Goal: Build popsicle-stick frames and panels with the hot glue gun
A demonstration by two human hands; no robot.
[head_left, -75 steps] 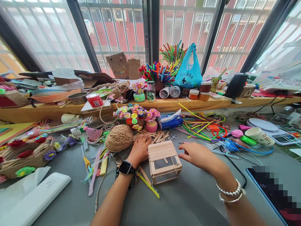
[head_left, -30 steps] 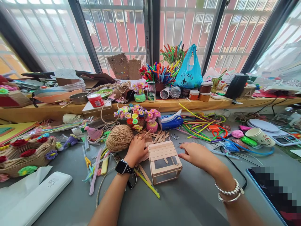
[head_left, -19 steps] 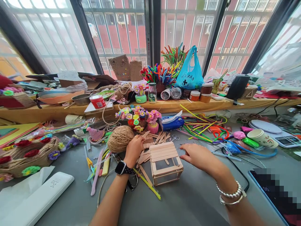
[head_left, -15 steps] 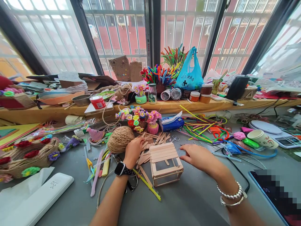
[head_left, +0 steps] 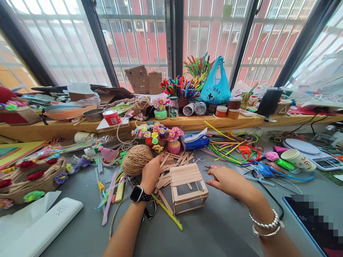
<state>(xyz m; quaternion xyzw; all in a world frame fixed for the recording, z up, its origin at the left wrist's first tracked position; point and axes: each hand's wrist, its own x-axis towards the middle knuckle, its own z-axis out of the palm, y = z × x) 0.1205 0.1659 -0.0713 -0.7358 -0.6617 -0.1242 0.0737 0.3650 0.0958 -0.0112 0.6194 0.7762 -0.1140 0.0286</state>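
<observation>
My left hand (head_left: 151, 174), with a dark watch on the wrist, reaches over a loose pile of wooden craft sticks (head_left: 166, 182), close beside a ball of brown twine (head_left: 137, 159). Its fingers are mostly turned away, so a grip on a stick cannot be made out. A small box frame of craft sticks (head_left: 187, 174) stands on the table between my hands, with slats across the back of its top and an open gap in front. Just right of it hovers my right hand (head_left: 225, 180), thumb and forefinger apart. A small dark tip shows by the forefinger, too small to name.
Small scissors (head_left: 199, 159) lie behind the box frame. A yellow-green pipe cleaner (head_left: 168, 213) lies in front of the sticks. A phone (head_left: 311, 225) is at right, a white power bank (head_left: 57, 228) at left. Flower crafts (head_left: 174, 141) and a tissue pack (head_left: 195, 139) stand behind.
My left hand has shifted very slightly over the sticks. My right hand has moved slightly right and down, beside the box frame, which stays in place.
</observation>
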